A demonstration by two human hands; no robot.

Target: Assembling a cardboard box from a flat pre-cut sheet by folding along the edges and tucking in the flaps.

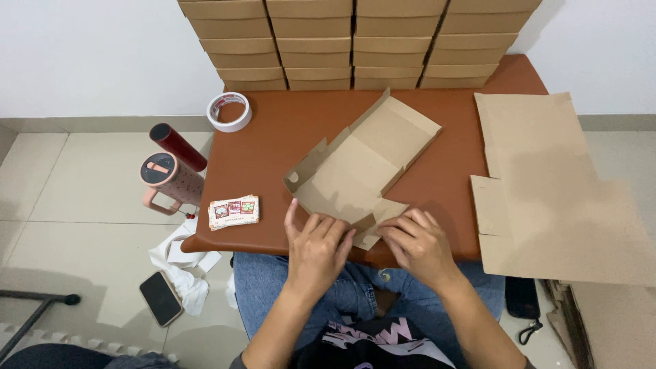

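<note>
A half-folded brown cardboard box (365, 160) lies on the brown table (287, 130), its side walls partly raised. My left hand (316, 247) presses flat on the box's near flap, fingers spread. My right hand (417, 242) pinches and folds the near corner tab of the same box. Both hands meet at the table's front edge, above my lap in blue jeans.
Stacks of finished flat boxes (355, 44) line the back wall. A tape roll (229, 111) and a small pack of stickers (234, 212) lie at the left. Flat cardboard blanks (547, 191) overhang the right. On the floor: a pink jug (167, 179), red cylinder (178, 145), phone (160, 298), white cloth.
</note>
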